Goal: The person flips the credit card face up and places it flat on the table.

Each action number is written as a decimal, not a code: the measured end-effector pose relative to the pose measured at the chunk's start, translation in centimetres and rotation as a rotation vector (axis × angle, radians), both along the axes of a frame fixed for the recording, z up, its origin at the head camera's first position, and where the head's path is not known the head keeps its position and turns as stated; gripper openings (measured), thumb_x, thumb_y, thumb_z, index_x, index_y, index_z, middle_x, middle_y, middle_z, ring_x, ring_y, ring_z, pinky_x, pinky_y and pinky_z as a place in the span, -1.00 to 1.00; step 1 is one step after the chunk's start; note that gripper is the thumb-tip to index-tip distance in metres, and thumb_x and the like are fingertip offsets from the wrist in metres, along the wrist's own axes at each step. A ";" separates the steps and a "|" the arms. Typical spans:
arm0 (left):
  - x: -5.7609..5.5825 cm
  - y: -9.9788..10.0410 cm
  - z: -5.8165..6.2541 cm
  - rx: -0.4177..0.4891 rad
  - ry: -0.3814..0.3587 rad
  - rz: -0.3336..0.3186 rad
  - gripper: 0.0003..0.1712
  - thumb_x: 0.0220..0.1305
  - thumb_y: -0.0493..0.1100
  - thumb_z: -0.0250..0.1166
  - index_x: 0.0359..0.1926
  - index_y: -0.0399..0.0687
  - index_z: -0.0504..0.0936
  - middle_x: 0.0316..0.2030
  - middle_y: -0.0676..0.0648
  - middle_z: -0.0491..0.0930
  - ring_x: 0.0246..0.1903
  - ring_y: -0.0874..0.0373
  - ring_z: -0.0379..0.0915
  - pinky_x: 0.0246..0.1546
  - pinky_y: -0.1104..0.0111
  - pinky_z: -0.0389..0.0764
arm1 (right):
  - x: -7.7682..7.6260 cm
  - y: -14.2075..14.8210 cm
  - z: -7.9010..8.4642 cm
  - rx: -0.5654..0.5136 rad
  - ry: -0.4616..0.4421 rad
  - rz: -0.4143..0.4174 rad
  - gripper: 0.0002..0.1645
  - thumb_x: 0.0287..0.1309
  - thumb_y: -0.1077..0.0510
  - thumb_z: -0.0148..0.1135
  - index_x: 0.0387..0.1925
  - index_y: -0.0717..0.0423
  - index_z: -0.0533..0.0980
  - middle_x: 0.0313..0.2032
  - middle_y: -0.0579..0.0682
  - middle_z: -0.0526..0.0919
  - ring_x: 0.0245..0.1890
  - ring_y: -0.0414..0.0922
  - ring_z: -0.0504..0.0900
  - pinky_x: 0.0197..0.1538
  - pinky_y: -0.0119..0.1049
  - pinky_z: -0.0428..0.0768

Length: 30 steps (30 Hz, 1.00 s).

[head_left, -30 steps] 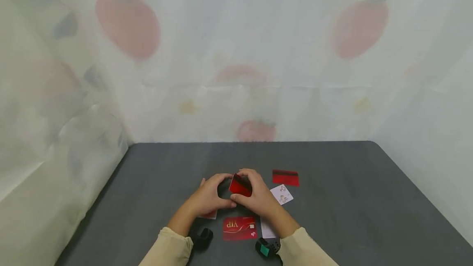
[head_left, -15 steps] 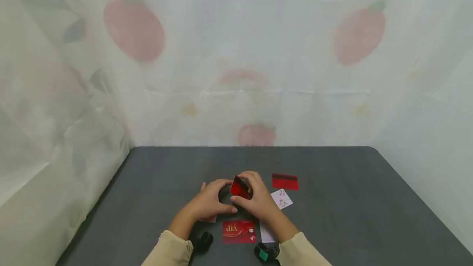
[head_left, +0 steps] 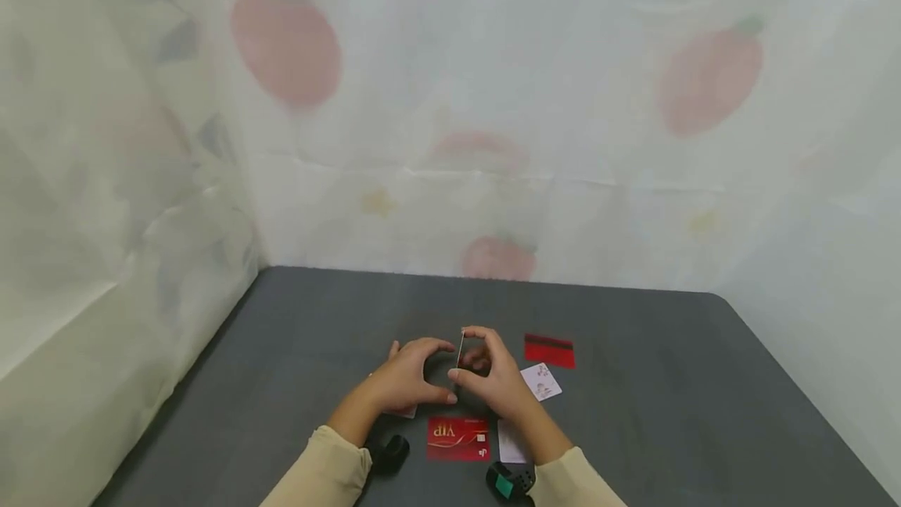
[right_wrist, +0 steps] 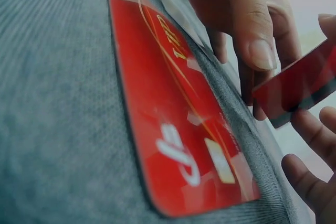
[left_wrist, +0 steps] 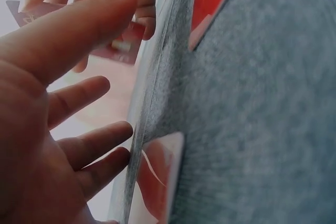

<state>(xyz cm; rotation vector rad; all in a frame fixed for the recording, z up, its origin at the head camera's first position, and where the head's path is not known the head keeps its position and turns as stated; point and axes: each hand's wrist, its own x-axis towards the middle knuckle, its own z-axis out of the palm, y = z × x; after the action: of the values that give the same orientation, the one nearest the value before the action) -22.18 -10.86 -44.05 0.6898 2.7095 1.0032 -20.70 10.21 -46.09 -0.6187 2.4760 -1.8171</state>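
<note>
My right hand (head_left: 496, 374) pinches a red card (head_left: 461, 349) by its edges between thumb and fingertips, raised over the table. In the head view this card is almost edge-on. The right wrist view shows the card's red back (right_wrist: 296, 85) with a dark stripe; the left wrist view shows its other face (left_wrist: 116, 53), partly covered by fingers. My left hand (head_left: 404, 378) is just left of it, fingers apart and loosely curved around a gap. Below the hands lies a red VIP card (head_left: 450, 448), upside down to me.
A red card with a black stripe (head_left: 549, 350) lies beyond my right hand, near a white patterned card (head_left: 542, 382). A pale card (head_left: 511, 444) is partly under my right wrist. A red-and-white card (left_wrist: 157, 174) lies under my left hand. Fabric walls (head_left: 493, 100) surround the dark table (head_left: 633, 382).
My right hand has turned the held card from showing its striped red back to nearly edge-on in the head view. My left hand stays close beside it. The head view has tilted slightly.
</note>
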 end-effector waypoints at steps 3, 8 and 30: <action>0.1 -0.1 -0.3 0.009 0.000 0.018 -0.13 -0.06 0.25 0.54 0.29 0.19 0.45 0.31 0.01 0.41 0.39 -0.11 0.19 0.27 -0.46 -0.37 | 0.5 -0.2 1.0 -0.034 -0.030 0.049 -0.26 0.18 0.18 0.36 0.33 0.00 0.25 0.03 0.18 0.61 -0.02 0.08 0.56 0.06 -0.16 0.51; 0.3 0.4 -0.8 0.020 0.002 0.027 -0.16 -0.07 0.25 0.54 0.25 0.20 0.47 0.29 0.02 0.43 0.37 -0.09 0.22 0.28 -0.45 -0.35 | 1.1 0.5 2.0 -0.104 -0.024 0.135 -0.29 0.20 0.26 0.31 0.32 0.15 0.22 0.25 0.26 0.46 0.04 0.13 0.59 0.03 -0.28 0.55; -0.5 1.2 -0.9 0.132 -0.008 0.069 -0.33 -0.06 0.04 0.59 0.06 0.03 0.50 -0.04 0.04 0.58 0.12 -0.05 0.44 0.38 -0.32 -0.23 | -0.1 2.0 0.2 0.043 -0.055 0.009 -0.24 0.10 0.20 0.37 0.30 0.01 0.24 0.12 0.08 0.53 -0.15 -0.06 0.55 -0.09 -0.27 0.58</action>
<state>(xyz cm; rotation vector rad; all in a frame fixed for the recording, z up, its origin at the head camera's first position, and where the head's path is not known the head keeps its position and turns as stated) -22.68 -9.70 -44.99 0.6168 2.6960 1.2077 -20.81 12.22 -45.86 -0.5697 2.4654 -1.7486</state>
